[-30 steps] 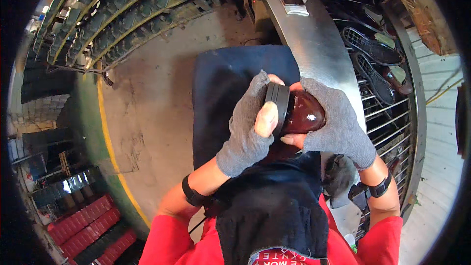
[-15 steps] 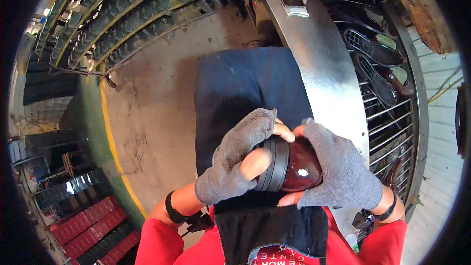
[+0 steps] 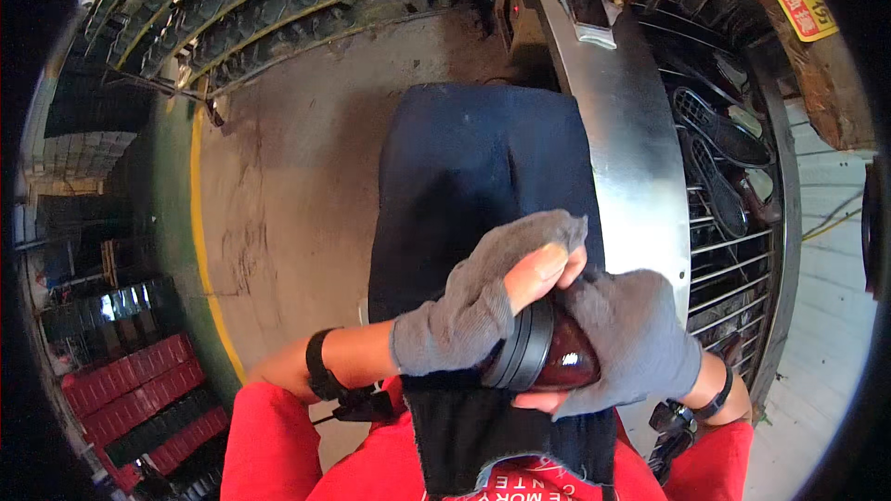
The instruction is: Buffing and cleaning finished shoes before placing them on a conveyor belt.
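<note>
Both my hands wear grey fingerless gloves and grip one glossy dark red-brown shoe (image 3: pixel 568 360) with a black ribbed sole (image 3: pixel 522 351), held close over my lap. My left hand (image 3: pixel 483 301) wraps over the sole edge, thumb on top. Underneath and on the right side, my right hand (image 3: pixel 631 339) cups the shiny upper. A dark blue apron (image 3: pixel 473 167) spreads below the shoe.
A curved metal bench edge (image 3: pixel 631 148) runs along the right, with a wire rack (image 3: pixel 733 223) holding black soles behind it. Long racks of dark shoes (image 3: pixel 278 0) line the far left. Red crates (image 3: pixel 130 380) stand at the lower left on a concrete floor with a yellow line.
The shoe and both hands have come down and closer to my body. My left hand has shifted over the sole, its thumb now on top.
</note>
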Available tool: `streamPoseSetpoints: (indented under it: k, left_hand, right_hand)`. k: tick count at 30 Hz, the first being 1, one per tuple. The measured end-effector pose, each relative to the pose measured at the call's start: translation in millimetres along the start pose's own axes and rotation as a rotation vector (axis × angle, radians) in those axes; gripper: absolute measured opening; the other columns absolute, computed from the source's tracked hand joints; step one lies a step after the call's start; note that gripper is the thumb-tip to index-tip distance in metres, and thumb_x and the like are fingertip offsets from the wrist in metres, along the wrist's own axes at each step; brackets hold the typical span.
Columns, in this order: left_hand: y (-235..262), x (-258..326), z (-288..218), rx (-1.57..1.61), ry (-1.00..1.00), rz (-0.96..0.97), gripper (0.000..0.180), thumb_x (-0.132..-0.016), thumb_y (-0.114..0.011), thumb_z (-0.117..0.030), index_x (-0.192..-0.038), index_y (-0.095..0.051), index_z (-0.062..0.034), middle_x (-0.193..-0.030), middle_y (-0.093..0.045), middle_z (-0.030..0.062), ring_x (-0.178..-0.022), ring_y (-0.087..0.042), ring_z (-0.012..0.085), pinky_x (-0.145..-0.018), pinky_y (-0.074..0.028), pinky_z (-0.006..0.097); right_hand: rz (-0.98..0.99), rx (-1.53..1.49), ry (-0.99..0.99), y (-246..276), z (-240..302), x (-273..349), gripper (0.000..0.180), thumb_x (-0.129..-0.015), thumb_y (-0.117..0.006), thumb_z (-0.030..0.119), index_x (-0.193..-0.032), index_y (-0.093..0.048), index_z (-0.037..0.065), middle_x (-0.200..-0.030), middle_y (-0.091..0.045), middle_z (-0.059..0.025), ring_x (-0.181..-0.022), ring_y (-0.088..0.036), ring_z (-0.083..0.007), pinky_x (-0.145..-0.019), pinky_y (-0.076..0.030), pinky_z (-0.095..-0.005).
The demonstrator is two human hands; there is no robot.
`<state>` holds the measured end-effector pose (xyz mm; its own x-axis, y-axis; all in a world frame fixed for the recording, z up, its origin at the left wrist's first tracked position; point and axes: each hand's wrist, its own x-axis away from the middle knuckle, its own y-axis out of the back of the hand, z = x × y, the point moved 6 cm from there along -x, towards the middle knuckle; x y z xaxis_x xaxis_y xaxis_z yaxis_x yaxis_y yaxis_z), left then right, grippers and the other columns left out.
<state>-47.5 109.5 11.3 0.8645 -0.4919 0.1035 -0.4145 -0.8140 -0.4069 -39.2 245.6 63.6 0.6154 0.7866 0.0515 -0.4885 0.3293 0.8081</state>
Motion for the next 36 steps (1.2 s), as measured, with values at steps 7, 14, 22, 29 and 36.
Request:
streamPoseSetpoints:
  k: [7, 14, 22, 29, 36]
  left_hand:
    - [45, -34, 22, 0.121, -0.119, -0.338, 0.051, -0.112, -0.04, -0.054, -0.097, -0.058, -0.0085, -0.093, -0.055, -0.0009, -0.084, -0.052, 0.0104, -0.08, -0.044, 0.027]
    - [52, -12, -54, -0.629, -0.414, -0.357, 0.027, -0.107, -0.056, -0.026, -0.118, -0.058, -0.0016, -0.113, -0.055, 0.0078, -0.103, -0.054, 0.0199, -0.094, -0.044, 0.031]
    - [86, -55, 81, 0.532, 0.065, -0.095, 0.074, -0.101, -0.049, -0.073, -0.13, -0.064, -0.0063, -0.112, -0.074, 0.0067, -0.093, -0.073, 0.0163, -0.079, -0.063, 0.031]
    - [100, -30, 91, 0.678, 0.085, -0.253, 0.082, -0.095, -0.047, -0.081, -0.126, -0.066, -0.0072, -0.107, -0.075, 0.0073, -0.089, -0.075, 0.0192, -0.076, -0.064, 0.034]
    - [78, -23, 68, 0.624, 0.101, -0.178, 0.09, -0.094, -0.043, -0.083, -0.131, -0.062, -0.0031, -0.111, -0.076, 0.0111, -0.094, -0.076, 0.0224, -0.081, -0.065, 0.037]
  right_hand:
    - [-0.903, -1.342, -0.68, -73, -68, -4, 0.076, -0.106, -0.038, 0.069, -0.121, -0.067, 0.0, -0.11, -0.074, -0.0139, -0.1, -0.071, -0.0219, -0.088, -0.057, -0.0352]
    - [-0.377, -0.855, 0.174, 41, -26, -63, 0.094, -0.093, -0.032, 0.084, -0.091, -0.076, 0.001, -0.088, -0.073, -0.0154, -0.082, -0.07, -0.0317, -0.077, -0.054, -0.0378]
    - [0.112, -0.073, 0.518, -136, 51, -69, 0.055, -0.084, -0.07, 0.062, -0.078, -0.071, 0.007, -0.077, -0.067, -0.0127, -0.075, -0.063, -0.0338, -0.071, -0.053, -0.0453]
    - [-0.309, -0.852, -0.267, -41, -66, 9, 0.029, -0.092, -0.069, 0.035, -0.096, -0.064, 0.008, -0.087, -0.06, -0.0091, -0.081, -0.064, -0.0275, -0.075, -0.05, -0.0379]
    - [-0.351, -1.196, -0.514, -92, -65, 8, 0.04, -0.092, -0.078, 0.026, -0.119, -0.058, 0.004, -0.096, -0.057, -0.0026, -0.091, -0.06, -0.0161, -0.081, -0.049, -0.0328]
